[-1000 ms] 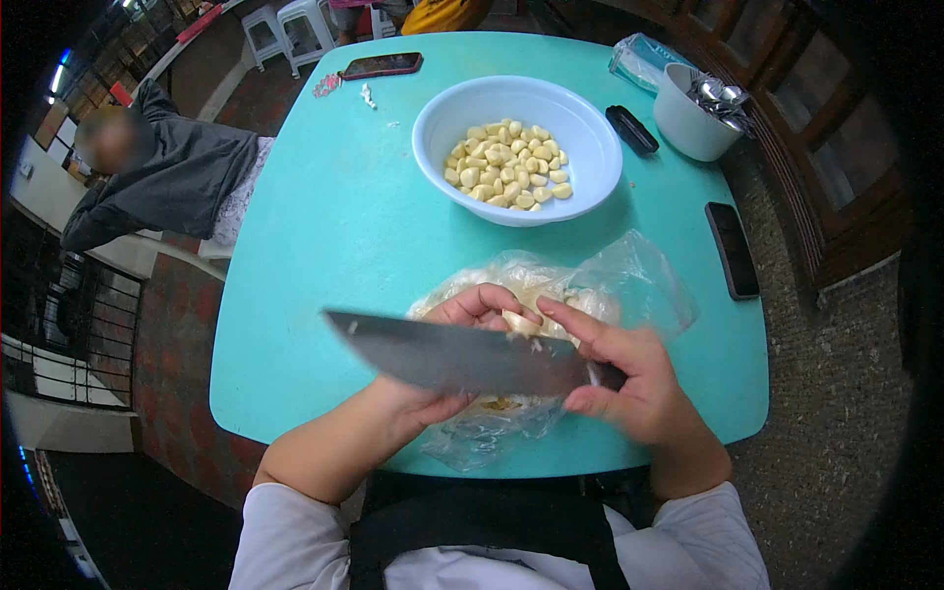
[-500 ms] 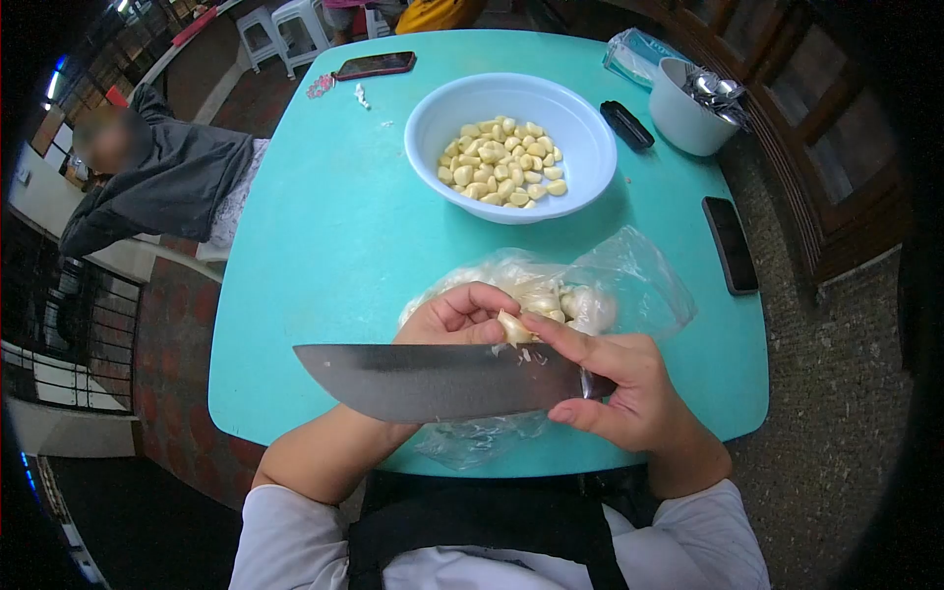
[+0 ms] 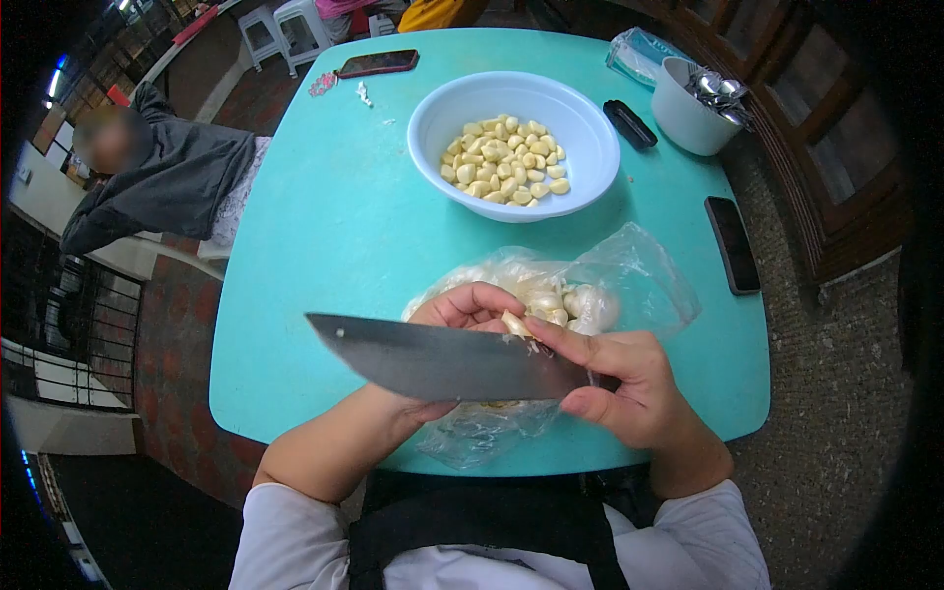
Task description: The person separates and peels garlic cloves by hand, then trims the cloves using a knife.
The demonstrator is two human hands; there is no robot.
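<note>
My left hand (image 3: pixel 470 303) is closed on a garlic clove (image 3: pixel 514 324) whose skin is partly loose; the blade hides some of its fingers. My right hand (image 3: pixel 629 385) grips a large knife (image 3: pixel 433 362) near the heel of its blade, which points left across my left palm. The right fingertips touch the clove, and bits of skin stick to the blade's upper edge. Beneath both hands lies a clear plastic bag (image 3: pixel 639 280) with whole garlic bulbs (image 3: pixel 590 307) in it. Farther back, a pale blue basin (image 3: pixel 426 147) holds several peeled garlic cloves (image 3: pixel 501 162).
A white container (image 3: pixel 678 123) of cutlery, a tissue pack (image 3: pixel 639 57) and a black case (image 3: pixel 629 125) are at the back right. Phones lie at the right edge (image 3: pixel 733 246) and back left (image 3: pixel 379 63). Another person (image 3: pixel 167 167) is left of the turquoise table (image 3: pixel 295 295).
The knife has tilted, its tip rising and its blade now sloping down to the right. My hands have shifted slightly, still on the clove and knife.
</note>
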